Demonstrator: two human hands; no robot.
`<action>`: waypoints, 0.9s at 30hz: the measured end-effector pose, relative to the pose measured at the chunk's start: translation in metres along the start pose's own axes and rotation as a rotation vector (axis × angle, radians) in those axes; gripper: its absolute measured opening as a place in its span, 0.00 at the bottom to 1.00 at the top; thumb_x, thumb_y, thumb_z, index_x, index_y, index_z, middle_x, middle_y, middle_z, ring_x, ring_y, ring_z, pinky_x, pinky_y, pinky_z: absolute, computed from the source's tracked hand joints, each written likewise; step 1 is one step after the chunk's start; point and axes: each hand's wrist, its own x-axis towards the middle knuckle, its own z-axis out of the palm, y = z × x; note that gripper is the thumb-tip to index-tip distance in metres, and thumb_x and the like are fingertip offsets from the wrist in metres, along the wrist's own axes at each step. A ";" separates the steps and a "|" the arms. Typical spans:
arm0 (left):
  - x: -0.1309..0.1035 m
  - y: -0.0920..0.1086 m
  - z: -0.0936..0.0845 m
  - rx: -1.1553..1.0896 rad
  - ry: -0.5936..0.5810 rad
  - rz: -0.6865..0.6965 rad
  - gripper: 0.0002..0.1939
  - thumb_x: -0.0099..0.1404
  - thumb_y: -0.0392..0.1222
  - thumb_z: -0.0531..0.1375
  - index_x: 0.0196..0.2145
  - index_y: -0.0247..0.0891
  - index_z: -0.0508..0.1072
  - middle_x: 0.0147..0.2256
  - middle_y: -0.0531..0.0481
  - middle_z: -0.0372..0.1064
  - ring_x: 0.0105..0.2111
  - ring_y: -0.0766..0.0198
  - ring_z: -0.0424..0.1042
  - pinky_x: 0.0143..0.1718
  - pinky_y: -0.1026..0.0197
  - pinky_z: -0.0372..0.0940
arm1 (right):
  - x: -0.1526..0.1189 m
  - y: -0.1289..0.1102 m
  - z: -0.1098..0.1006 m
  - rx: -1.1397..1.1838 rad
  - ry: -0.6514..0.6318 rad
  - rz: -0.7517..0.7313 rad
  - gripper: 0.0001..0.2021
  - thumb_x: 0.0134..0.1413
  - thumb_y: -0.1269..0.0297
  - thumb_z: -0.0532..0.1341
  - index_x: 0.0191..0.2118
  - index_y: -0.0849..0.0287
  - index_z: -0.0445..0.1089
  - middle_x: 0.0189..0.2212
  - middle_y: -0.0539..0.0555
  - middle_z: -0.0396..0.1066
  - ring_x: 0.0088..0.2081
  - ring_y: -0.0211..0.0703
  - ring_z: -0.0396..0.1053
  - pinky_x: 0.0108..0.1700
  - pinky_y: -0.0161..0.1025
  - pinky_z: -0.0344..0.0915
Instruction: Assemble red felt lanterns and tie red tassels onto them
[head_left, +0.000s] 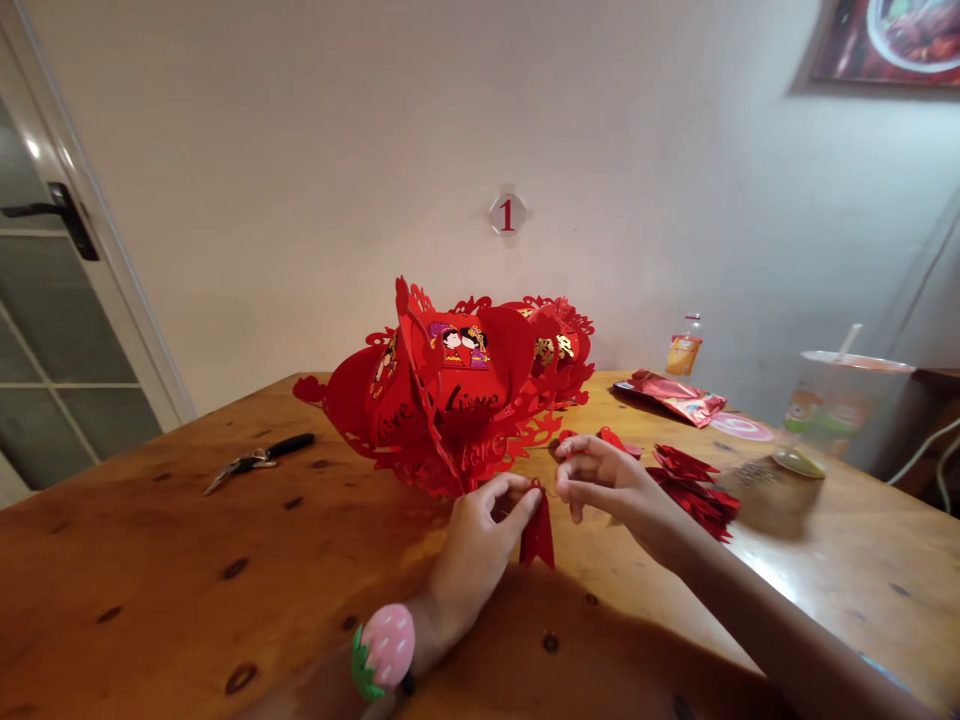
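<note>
A red paper lantern (472, 385) with cartoon figures and cut-out lettering rests on the wooden table. Just in front of its lower edge, my left hand (484, 530) pinches the top of a small red ribbon-shaped piece (537, 540), whose forked end hangs down. My right hand (600, 480) is right beside that piece, fingers curved and apart, with nothing visible held in it. Behind my right hand lie small red pieces (611, 440). Further right is a pile of folded red pieces (697, 490). A second red lantern (559, 345) with gold characters stands behind the first.
Keys with a black fob (262, 460) lie on the left of the wooden table (150, 560). Toward the right are a red packet (675, 395), a small bottle (684, 348), a pink round disc (741, 428) and a plastic cup with a straw (836, 410).
</note>
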 end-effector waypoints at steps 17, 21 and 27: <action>-0.005 0.006 -0.001 0.079 -0.059 0.066 0.14 0.63 0.46 0.54 0.39 0.39 0.75 0.37 0.50 0.74 0.38 0.61 0.71 0.41 0.63 0.62 | 0.000 0.004 0.007 0.036 0.033 0.071 0.21 0.38 0.62 0.68 0.31 0.56 0.53 0.24 0.45 0.66 0.22 0.32 0.64 0.22 0.32 0.63; -0.005 0.005 0.000 0.094 -0.060 0.068 0.10 0.60 0.42 0.56 0.36 0.38 0.76 0.32 0.52 0.74 0.34 0.63 0.71 0.38 0.65 0.63 | 0.001 0.007 0.007 0.018 0.014 0.059 0.20 0.39 0.61 0.68 0.31 0.56 0.54 0.25 0.45 0.66 0.22 0.32 0.64 0.22 0.32 0.62; -0.003 0.003 0.002 0.040 -0.033 0.056 0.08 0.59 0.39 0.56 0.28 0.35 0.73 0.27 0.53 0.71 0.29 0.66 0.68 0.33 0.67 0.61 | -0.001 0.009 0.009 0.010 0.001 0.056 0.19 0.41 0.60 0.67 0.31 0.55 0.53 0.26 0.45 0.65 0.22 0.32 0.64 0.23 0.32 0.62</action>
